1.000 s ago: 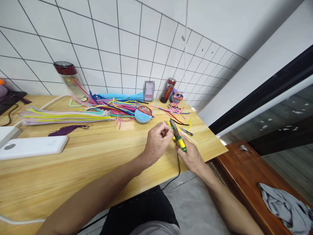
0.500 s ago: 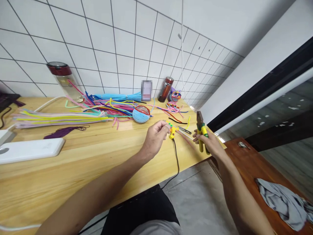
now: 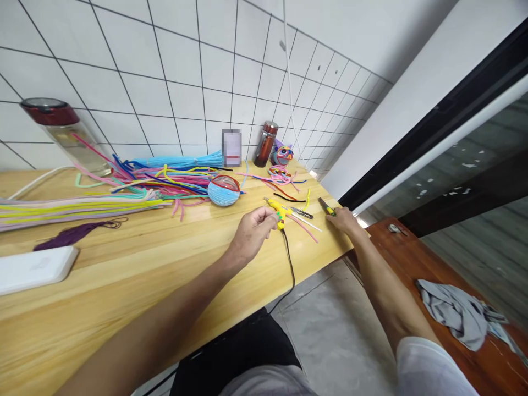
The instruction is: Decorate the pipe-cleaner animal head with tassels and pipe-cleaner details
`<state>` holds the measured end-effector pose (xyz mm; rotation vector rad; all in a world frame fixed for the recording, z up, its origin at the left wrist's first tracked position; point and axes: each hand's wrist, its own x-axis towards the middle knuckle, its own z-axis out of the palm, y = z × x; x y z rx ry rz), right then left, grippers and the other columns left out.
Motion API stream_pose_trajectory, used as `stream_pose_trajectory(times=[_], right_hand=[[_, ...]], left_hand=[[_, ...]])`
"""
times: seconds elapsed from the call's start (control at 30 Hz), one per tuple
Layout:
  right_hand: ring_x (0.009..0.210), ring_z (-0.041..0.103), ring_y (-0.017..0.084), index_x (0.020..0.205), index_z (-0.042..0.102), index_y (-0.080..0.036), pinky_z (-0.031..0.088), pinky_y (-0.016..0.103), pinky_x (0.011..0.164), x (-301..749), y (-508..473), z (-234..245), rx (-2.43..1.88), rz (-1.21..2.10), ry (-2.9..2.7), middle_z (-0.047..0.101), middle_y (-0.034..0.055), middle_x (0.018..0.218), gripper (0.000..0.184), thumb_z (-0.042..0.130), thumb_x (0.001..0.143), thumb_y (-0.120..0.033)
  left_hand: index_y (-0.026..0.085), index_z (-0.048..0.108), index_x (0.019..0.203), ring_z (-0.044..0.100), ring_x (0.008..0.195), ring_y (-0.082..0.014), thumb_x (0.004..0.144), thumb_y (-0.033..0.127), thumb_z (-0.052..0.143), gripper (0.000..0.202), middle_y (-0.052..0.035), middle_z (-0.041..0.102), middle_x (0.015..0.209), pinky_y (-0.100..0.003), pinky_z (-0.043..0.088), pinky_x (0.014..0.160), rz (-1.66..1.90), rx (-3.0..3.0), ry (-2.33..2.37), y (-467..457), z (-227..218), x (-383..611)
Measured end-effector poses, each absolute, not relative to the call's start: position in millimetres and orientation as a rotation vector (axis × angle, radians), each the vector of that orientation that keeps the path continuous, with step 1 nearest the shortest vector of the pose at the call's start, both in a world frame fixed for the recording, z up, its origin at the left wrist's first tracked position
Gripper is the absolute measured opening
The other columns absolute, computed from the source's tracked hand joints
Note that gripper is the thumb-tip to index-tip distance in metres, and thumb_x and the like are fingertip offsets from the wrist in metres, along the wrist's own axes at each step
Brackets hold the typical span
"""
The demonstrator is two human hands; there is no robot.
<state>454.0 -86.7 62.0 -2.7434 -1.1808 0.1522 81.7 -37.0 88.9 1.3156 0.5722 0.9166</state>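
My right hand [image 3: 344, 220] is closed around the yellow-and-green handles of the pliers [image 3: 329, 209], which lie low at the right end of the table with their jaws pointing to the far left. My left hand [image 3: 253, 234] hovers beside a yellow glue gun [image 3: 282, 210], thumb and forefinger pinched together. Something small and green shows at those fingertips; whether it is held or part of the glue gun I cannot tell. A white glue stick and a pink pipe cleaner [image 3: 307, 230] lie right of the gun. A dark slim cutting tool [image 3: 303, 213] rests just behind them.
A blue-wrapped ball [image 3: 224, 191] sits before a heap of coloured pipe cleaners [image 3: 173, 181]. Behind stand a red flask [image 3: 266, 144], a decorated owl-like ball [image 3: 282, 154] and a glass bottle [image 3: 76, 143]. The gun's black cord [image 3: 291, 269] hangs over the front edge. A white power bank [image 3: 39, 268] lies left.
My right hand has lowered the pliers from above the table to its surface at the right end. My left hand stays pinched by the glue gun. The view has shifted to the right.
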Motion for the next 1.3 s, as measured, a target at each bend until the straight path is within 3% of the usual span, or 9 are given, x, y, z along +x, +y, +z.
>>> stream_pose_trajectory(times=[0.1,0.17,0.23,0.33,0.5,0.9,1.3], right_hand=[[0.133,0.064,0.040,0.124,0.076,-0.004,0.050,0.046,0.110,438,-82,64,-2.655,0.100,-1.262,0.067,0.0317,0.139,0.046,0.075,0.092,-0.037],[0.133,0.065,0.032,0.138,0.071,-0.011,0.050,0.042,0.113,416,-86,70,-2.485,0.113,-1.378,0.068,0.0225,0.144,0.047,0.069,0.097,-0.035],[0.120,0.072,0.025,0.146,0.067,-0.018,0.056,0.039,0.108,384,-95,80,-2.104,0.220,-1.535,0.072,0.0147,0.139,0.049,0.065,0.101,-0.036],[0.108,0.075,0.024,0.140,0.072,-0.025,0.061,0.042,0.101,332,-111,99,-1.538,0.312,-1.735,0.079,0.0087,0.122,0.043,0.072,0.101,-0.044],[0.098,0.077,0.022,0.130,0.076,-0.030,0.065,0.040,0.090,281,-120,123,-1.204,0.168,-2.001,0.082,0.0067,0.115,0.030,0.078,0.101,-0.035],[0.088,0.079,0.020,0.105,0.078,-0.026,0.064,0.034,0.081,277,-122,130,-1.167,0.228,-2.022,0.083,0.0040,0.096,0.006,0.076,0.102,-0.031],[0.079,0.079,0.018,0.094,0.083,-0.026,0.063,0.031,0.078,277,-121,133,-1.170,0.315,-1.950,0.084,0.0020,0.089,0.014,0.078,0.101,-0.037]], left_hand=[[0.020,0.062,0.071,0.043,0.056,-0.0100,0.077,0.039,0.064,0.020,0.0031,0.057,0.065,-0.026,0.036,0.055,0.887,1.322,0.584,-35,87,82],[0.021,0.062,0.072,0.044,0.057,-0.0100,0.078,0.040,0.064,0.020,0.0029,0.058,0.066,-0.026,0.035,0.055,0.860,1.321,0.570,-34,86,82],[0.021,0.061,0.073,0.045,0.057,-0.0102,0.079,0.040,0.064,0.021,0.0026,0.059,0.067,-0.026,0.035,0.056,0.827,1.323,0.544,-34,86,82],[0.020,0.061,0.075,0.046,0.059,-0.0104,0.081,0.040,0.064,0.021,0.0021,0.060,0.070,-0.027,0.035,0.057,0.782,1.342,0.507,-36,86,82],[0.020,0.058,0.076,0.046,0.061,-0.0104,0.088,0.043,0.062,0.026,0.0030,0.058,0.072,-0.028,0.036,0.060,0.720,1.402,0.447,-41,89,79],[0.020,0.055,0.080,0.040,0.066,-0.0126,0.093,0.043,0.057,0.026,0.0048,0.045,0.070,-0.030,0.032,0.064,0.669,1.584,0.359,-44,99,71],[0.021,0.052,0.080,0.043,0.070,-0.0138,0.097,0.035,0.050,0.023,0.0036,0.046,0.072,-0.031,0.034,0.068,0.656,1.730,0.350,-45,107,66]])
